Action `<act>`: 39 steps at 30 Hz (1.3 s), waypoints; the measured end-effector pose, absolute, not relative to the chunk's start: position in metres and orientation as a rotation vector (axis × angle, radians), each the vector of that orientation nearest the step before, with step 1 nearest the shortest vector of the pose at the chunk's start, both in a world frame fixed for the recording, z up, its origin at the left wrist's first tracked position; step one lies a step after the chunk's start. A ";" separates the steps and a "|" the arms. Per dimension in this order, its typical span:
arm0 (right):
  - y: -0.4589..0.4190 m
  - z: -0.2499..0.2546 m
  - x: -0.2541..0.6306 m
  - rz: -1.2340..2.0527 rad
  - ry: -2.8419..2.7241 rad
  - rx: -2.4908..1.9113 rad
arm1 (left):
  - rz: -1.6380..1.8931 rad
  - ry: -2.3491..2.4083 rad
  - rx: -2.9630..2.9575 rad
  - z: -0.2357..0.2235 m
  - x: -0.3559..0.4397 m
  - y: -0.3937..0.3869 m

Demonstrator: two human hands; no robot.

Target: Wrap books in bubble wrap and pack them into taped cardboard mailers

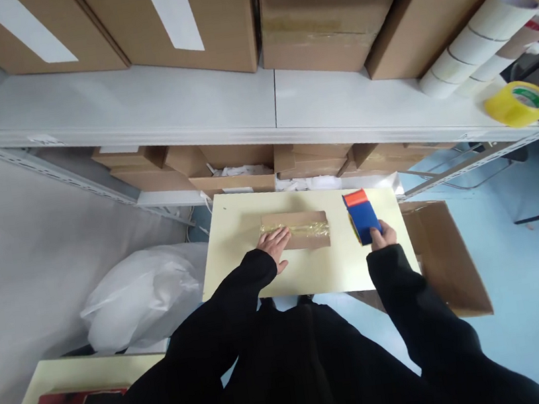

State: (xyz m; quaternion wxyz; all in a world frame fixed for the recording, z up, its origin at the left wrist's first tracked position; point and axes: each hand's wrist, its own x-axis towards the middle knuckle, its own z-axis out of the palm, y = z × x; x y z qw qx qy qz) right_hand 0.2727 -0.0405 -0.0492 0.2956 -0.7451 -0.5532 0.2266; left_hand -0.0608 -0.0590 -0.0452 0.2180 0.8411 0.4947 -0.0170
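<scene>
A small brown cardboard box [305,240] lies on the pale yellow table [240,279]. Clear yellowish tape [314,229] runs along its top, with crinkles toward the right end. My left hand [276,246] rests flat on the left part of the box, fingers stretched out over the tape. To the right, above the table, my right hand [383,236] grips a blue tape dispenser [365,220] with an orange-red end. A little of the yellow tape roll shows along the dispenser's left side.
Behind the table stands a grey shelf [159,100] with large cardboard boxes [202,11], white rolls [482,38] and a yellow tape roll [521,103]. An open carton [448,257] is on the floor at right, a white plastic bag [142,293] at left.
</scene>
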 end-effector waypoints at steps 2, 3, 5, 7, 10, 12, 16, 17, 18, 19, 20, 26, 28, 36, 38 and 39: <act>-0.024 -0.030 0.256 0.761 -1.514 -1.724 | -0.012 1.375 2.320 -0.046 -0.061 -0.059; -0.015 -0.022 0.243 0.838 -1.545 -1.647 | 0.004 1.374 2.316 -0.047 -0.062 -0.059; 0.000 -0.011 0.216 0.985 -1.630 -1.533 | 0.029 1.362 2.309 -0.047 -0.063 -0.059; 0.012 -0.006 0.192 1.129 -1.731 -1.470 | 0.051 1.348 2.299 -0.047 -0.064 -0.058; 0.022 -0.006 0.174 1.274 -1.830 -1.455 | 0.096 1.330 2.269 -0.048 -0.066 -0.056; 0.026 -0.007 0.171 1.308 -1.854 -1.462 | 0.144 1.317 2.227 -0.050 -0.067 -0.055; 0.032 -0.009 0.173 1.375 -1.912 -1.444 | 0.471 1.340 1.790 -0.057 -0.069 -0.052; 0.033 -0.009 0.174 1.387 -1.927 -1.438 | 0.584 1.355 1.600 -0.059 -0.070 -0.049; 0.034 -0.009 0.174 1.392 -1.937 -1.431 | 0.677 1.361 1.404 -0.059 -0.070 -0.046; 0.035 -0.010 0.175 1.391 -1.943 -1.426 | 0.746 1.356 1.206 -0.059 -0.071 -0.043; 0.035 -0.010 0.176 1.392 -1.946 -1.418 | 0.792 1.337 1.019 -0.058 -0.071 -0.038; 0.039 -0.015 0.178 1.468 -1.961 -1.364 | 0.812 1.196 0.345 -0.047 -0.065 -0.015; 0.039 -0.015 0.178 1.472 -1.966 -1.361 | 0.739 1.206 0.364 -0.043 -0.064 -0.009; 0.037 -0.010 0.174 1.346 -2.102 -1.368 | 0.698 1.372 0.737 -0.031 -0.074 -0.004; 0.035 -0.005 0.171 1.291 -2.171 -1.355 | 0.692 1.394 0.776 -0.029 -0.078 -0.006; 0.034 -0.003 0.170 1.272 -2.202 -1.341 | 0.684 1.401 0.777 -0.028 -0.080 -0.007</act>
